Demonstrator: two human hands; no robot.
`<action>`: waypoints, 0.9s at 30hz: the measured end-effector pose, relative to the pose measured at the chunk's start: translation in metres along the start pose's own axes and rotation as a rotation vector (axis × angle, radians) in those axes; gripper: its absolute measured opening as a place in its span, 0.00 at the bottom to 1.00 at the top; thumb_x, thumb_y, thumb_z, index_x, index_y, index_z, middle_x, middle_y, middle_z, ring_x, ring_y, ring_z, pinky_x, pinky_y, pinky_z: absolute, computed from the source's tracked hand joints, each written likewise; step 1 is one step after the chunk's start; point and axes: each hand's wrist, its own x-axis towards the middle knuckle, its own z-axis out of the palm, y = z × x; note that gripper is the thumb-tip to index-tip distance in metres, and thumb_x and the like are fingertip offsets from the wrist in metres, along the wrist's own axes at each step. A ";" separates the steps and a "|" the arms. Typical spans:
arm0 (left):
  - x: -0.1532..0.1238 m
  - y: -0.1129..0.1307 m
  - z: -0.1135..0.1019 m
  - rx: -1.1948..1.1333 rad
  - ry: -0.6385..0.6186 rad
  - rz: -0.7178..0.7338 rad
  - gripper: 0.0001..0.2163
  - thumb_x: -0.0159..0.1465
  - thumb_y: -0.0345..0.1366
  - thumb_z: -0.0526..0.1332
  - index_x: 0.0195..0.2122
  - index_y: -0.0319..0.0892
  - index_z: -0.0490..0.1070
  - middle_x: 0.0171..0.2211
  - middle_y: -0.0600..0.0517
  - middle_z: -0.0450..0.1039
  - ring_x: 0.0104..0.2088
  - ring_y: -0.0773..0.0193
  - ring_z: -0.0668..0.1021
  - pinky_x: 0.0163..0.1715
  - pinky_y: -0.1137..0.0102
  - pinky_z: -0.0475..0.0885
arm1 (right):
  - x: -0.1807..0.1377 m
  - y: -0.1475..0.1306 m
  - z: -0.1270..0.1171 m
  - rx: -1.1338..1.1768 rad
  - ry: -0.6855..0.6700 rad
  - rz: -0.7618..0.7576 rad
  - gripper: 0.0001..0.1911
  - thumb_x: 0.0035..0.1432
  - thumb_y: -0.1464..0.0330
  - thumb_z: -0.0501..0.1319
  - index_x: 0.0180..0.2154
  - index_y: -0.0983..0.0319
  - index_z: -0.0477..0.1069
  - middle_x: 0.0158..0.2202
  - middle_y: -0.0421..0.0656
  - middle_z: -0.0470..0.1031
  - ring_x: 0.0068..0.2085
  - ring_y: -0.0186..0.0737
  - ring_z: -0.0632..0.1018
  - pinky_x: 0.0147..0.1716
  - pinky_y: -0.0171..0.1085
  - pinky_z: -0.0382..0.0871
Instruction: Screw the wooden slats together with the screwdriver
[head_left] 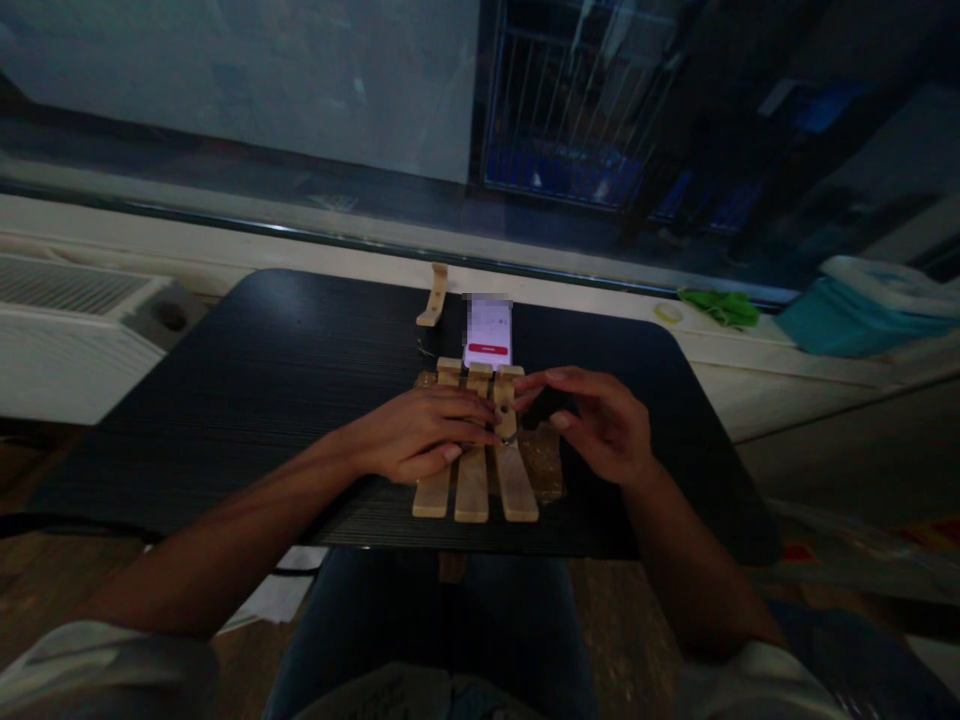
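Observation:
Three pale wooden pieces, a left one [432, 498], a middle one [472, 490] and a right one [517, 487], lie side by side on a brown board [551, 465]. Each has a raised lip at its far end and a wider near end. My left hand [420, 425] rests flat across them, fingers stretched out, its fingertips by the right piece. In my right hand [600, 420] is a small dark-handled tool [541, 408], its metal tip against the right piece below a hole. The tool's exact kind is unclear in the dim light.
A fourth curved wooden piece [433, 298] lies near the black table's [300, 330] far edge. Beside it a lit phone [488, 335] lies just beyond the wooden pieces. A radiator [75, 320] stands left. On the right sill are a green item [720, 307] and a teal container [840, 315].

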 end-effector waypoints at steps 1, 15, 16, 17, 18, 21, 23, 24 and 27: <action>0.000 0.000 0.000 -0.001 -0.002 -0.001 0.20 0.67 0.38 0.46 0.53 0.39 0.71 0.52 0.40 0.72 0.56 0.51 0.72 0.56 0.54 0.67 | -0.001 0.000 0.000 0.001 0.006 0.019 0.25 0.59 0.74 0.59 0.56 0.50 0.65 0.49 0.43 0.78 0.46 0.41 0.80 0.43 0.47 0.77; 0.000 0.000 0.000 -0.006 0.014 0.008 0.22 0.70 0.42 0.43 0.52 0.38 0.72 0.52 0.40 0.73 0.56 0.52 0.72 0.55 0.55 0.68 | -0.001 0.006 0.003 -0.019 0.115 0.003 0.26 0.54 0.74 0.65 0.53 0.48 0.68 0.43 0.39 0.79 0.37 0.39 0.81 0.36 0.42 0.77; 0.000 0.000 0.000 -0.006 0.015 0.008 0.22 0.70 0.42 0.43 0.52 0.38 0.72 0.52 0.40 0.72 0.56 0.52 0.72 0.56 0.55 0.67 | -0.001 0.006 0.003 -0.027 0.119 -0.003 0.26 0.54 0.74 0.66 0.52 0.48 0.68 0.43 0.39 0.79 0.37 0.39 0.81 0.35 0.42 0.77; 0.000 0.000 0.000 -0.006 0.014 0.007 0.22 0.70 0.42 0.43 0.52 0.38 0.72 0.52 0.40 0.72 0.56 0.52 0.72 0.56 0.55 0.67 | -0.001 0.007 0.003 -0.036 0.123 -0.008 0.26 0.53 0.74 0.66 0.52 0.49 0.68 0.42 0.40 0.79 0.37 0.39 0.80 0.35 0.42 0.77; 0.000 0.000 0.000 -0.005 0.012 0.005 0.22 0.70 0.42 0.43 0.52 0.38 0.72 0.52 0.40 0.72 0.56 0.52 0.72 0.56 0.55 0.67 | -0.001 0.008 0.003 -0.046 0.127 -0.013 0.26 0.53 0.73 0.66 0.52 0.49 0.68 0.42 0.40 0.79 0.37 0.39 0.80 0.35 0.42 0.77; 0.000 0.000 0.000 0.002 0.010 0.000 0.22 0.70 0.43 0.43 0.52 0.39 0.72 0.52 0.40 0.72 0.56 0.52 0.72 0.56 0.55 0.67 | -0.001 0.009 0.003 -0.082 0.137 -0.026 0.26 0.52 0.72 0.67 0.52 0.49 0.67 0.40 0.40 0.78 0.37 0.40 0.80 0.34 0.42 0.76; 0.000 0.001 -0.001 0.006 0.010 0.003 0.22 0.70 0.43 0.43 0.52 0.39 0.72 0.52 0.40 0.73 0.55 0.52 0.72 0.55 0.55 0.68 | 0.000 0.009 0.003 -0.109 0.142 -0.033 0.25 0.52 0.70 0.67 0.51 0.49 0.67 0.39 0.39 0.78 0.36 0.40 0.79 0.33 0.42 0.76; 0.000 0.001 -0.001 0.008 0.011 0.004 0.23 0.70 0.43 0.43 0.52 0.38 0.72 0.52 0.40 0.73 0.55 0.52 0.72 0.55 0.55 0.68 | 0.000 0.008 0.003 -0.123 0.145 -0.037 0.25 0.53 0.70 0.67 0.51 0.49 0.66 0.39 0.39 0.78 0.36 0.40 0.79 0.33 0.42 0.76; 0.000 0.001 -0.001 0.008 0.012 0.010 0.23 0.70 0.43 0.43 0.52 0.38 0.72 0.52 0.39 0.73 0.55 0.51 0.72 0.56 0.55 0.67 | 0.000 0.008 0.003 -0.149 0.152 -0.042 0.25 0.52 0.69 0.68 0.51 0.48 0.66 0.37 0.39 0.77 0.35 0.40 0.78 0.31 0.42 0.75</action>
